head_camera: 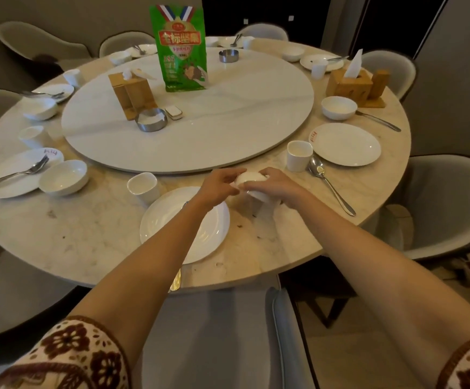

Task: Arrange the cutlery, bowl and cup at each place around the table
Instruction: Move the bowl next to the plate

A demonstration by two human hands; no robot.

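A white bowl (252, 178) is held between my left hand (222, 183) and my right hand (273, 185), just above the marble table (93, 228) to the right of the near white plate (155, 220). The bowl looks tilted or upside down; my fingers hide much of it. A white cup (143, 187) stands left of the plate's far edge. A piece of cutlery (175, 279) lies under my left forearm at the plate's near rim, mostly hidden.
To the right lie a spoon (329, 186), cup (299, 155), plate (346, 144) and bowl (338, 107). The left setting has a fork on a plate (12, 175) and a bowl (63, 177). A turntable (228, 122) carries a green bag (180, 49), ashtrays and a tissue holder. Chairs ring the table.
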